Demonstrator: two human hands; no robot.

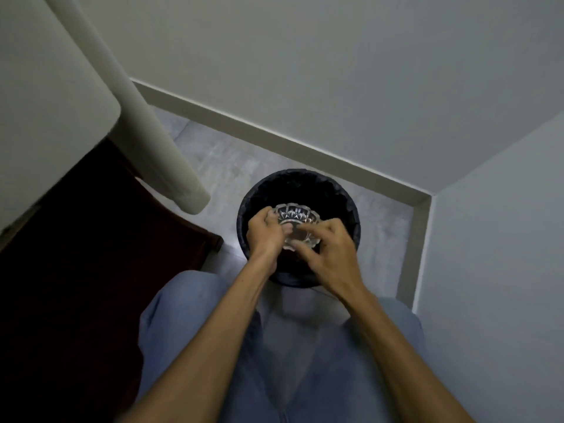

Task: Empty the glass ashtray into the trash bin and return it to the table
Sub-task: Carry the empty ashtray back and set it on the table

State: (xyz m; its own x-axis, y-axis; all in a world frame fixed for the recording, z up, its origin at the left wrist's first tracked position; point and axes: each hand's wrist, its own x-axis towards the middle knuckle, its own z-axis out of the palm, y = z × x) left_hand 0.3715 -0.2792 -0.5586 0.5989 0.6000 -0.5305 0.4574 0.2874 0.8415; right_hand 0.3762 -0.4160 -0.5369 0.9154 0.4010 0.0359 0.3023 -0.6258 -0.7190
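Note:
A clear cut-glass ashtray (295,218) hangs right over the mouth of a round black trash bin (348,199) that stands on the floor in a corner. My left hand (266,233) grips the ashtray's left rim. My right hand (331,248) is at its right and near side, with fingers curled onto the glass. Whether anything lies in the ashtray, I cannot make out. The inside of the bin is dark.
A white table top (45,96) and its round leg (143,129) stand at the left. Under it is a dark red seat (91,254). Grey walls and a baseboard (305,148) close the corner behind and right of the bin. My blue-trousered knees (189,331) are below.

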